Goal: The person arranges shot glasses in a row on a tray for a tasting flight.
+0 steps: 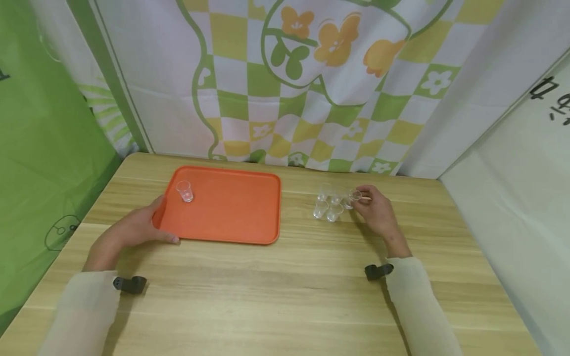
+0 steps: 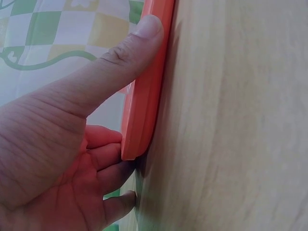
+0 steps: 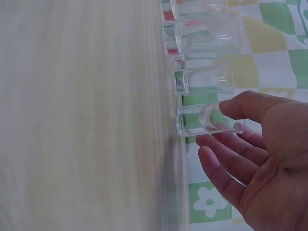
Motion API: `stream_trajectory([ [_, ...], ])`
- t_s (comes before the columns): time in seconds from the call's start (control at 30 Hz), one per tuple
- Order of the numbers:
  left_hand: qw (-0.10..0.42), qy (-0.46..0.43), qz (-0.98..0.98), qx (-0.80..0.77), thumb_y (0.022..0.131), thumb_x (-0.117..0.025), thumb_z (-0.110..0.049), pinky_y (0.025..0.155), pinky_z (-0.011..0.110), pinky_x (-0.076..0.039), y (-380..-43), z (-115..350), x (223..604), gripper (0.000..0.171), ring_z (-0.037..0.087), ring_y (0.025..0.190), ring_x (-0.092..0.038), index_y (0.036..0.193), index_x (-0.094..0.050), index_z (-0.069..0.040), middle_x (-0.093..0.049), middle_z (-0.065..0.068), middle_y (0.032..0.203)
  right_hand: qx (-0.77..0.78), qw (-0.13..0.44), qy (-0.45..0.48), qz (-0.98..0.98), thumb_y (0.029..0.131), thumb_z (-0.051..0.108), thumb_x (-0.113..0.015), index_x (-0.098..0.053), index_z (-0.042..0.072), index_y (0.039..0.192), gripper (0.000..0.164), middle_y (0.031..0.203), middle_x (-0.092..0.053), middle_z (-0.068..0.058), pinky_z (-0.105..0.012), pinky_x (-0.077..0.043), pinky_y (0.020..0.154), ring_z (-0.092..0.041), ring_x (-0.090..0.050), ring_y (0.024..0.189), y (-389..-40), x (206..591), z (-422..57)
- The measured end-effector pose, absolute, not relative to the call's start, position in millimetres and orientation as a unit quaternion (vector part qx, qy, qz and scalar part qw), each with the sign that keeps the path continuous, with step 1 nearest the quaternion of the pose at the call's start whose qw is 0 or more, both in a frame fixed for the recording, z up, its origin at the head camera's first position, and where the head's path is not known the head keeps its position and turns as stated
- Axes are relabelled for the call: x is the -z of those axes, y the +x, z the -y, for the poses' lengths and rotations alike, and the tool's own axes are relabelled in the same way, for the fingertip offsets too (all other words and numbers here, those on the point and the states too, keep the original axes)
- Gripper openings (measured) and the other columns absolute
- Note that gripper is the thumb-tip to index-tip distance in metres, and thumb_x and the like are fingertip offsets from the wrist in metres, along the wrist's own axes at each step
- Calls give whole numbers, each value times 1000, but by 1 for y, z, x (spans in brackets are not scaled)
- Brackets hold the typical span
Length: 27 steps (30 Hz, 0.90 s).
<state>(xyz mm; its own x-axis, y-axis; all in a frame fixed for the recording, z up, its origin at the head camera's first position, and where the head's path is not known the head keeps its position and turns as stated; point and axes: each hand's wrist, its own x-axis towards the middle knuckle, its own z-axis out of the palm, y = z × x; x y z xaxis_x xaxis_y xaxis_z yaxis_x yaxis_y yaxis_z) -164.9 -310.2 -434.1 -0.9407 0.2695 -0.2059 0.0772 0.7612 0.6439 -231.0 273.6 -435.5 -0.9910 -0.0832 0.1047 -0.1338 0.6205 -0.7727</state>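
Note:
An orange tray (image 1: pixel 231 212) lies on the left part of the table. My left hand (image 1: pixel 135 228) grips its near left corner, with the thumb (image 2: pixel 137 41) along the near wall and the fingers at the left side. One clear shot glass (image 1: pixel 186 193) stands on the tray near its far left corner. My right hand (image 1: pixel 378 213) pinches a clear shot glass (image 3: pixel 190 120) near its rim, between thumb and fingers. That glass is at the right end of a cluster of several similar shot glasses (image 1: pixel 335 212) on the table.
The wooden table (image 1: pixel 267 306) runs up to a patterned curtain (image 1: pixel 262 79) at the back. A green cloth (image 1: pixel 40 148) hangs on the left and a white sheet with dark writing (image 1: pixel 525 183) on the right. Both sleeves carry small dark wrist cameras (image 1: pixel 131 285).

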Motion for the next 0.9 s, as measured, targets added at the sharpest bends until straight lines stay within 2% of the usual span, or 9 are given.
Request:
stream_trajectory([
  [0.23, 144, 94, -927, -332, 76, -90, -51, 103, 68, -38, -165, 310, 433, 133, 51, 128, -48, 164, -4, 1, -39, 37, 151, -429, 38, 63, 900, 98, 6, -69, -53, -8, 133, 41, 128, -63, -28, -46, -55, 94, -42, -64, 118, -230, 432, -274],
  [0.47, 141, 96, -929, -329, 76, -90, -51, 103, 68, -39, -165, 310, 435, 133, 52, 128, -49, 163, -5, 1, -40, 37, 151, -427, 44, 71, 901, 97, 3, -70, -53, -9, 132, 41, 127, -64, -29, -31, -57, 89, -42, -65, 116, -230, 426, -274],
  [0.57, 143, 96, -928, -331, 76, -90, -51, 103, 68, -39, -165, 310, 435, 132, 52, 128, -49, 163, -5, 1, -41, 37, 150, -426, 45, 73, 901, 98, 3, -70, -53, -9, 133, 41, 127, -64, -28, -28, -57, 88, -42, -65, 116, -231, 423, -274],
  [0.77, 142, 97, -928, -332, 76, -90, -51, 102, 68, -39, -165, 310, 434, 132, 50, 127, -50, 164, -5, 0, -43, 36, 149, -419, 56, 85, 902, 97, 5, -72, -54, -8, 133, 42, 127, -64, -27, -29, -57, 88, -42, -65, 115, -232, 415, -273],
  [0.9, 140, 99, -927, -332, 76, -90, -50, 102, 67, -40, -166, 311, 434, 132, 50, 126, -51, 164, -5, 0, -43, 36, 149, -410, 71, 95, 904, 96, 4, -73, -56, -8, 131, 40, 127, -65, -27, -37, -58, 89, -43, -66, 113, -233, 409, -271],
])
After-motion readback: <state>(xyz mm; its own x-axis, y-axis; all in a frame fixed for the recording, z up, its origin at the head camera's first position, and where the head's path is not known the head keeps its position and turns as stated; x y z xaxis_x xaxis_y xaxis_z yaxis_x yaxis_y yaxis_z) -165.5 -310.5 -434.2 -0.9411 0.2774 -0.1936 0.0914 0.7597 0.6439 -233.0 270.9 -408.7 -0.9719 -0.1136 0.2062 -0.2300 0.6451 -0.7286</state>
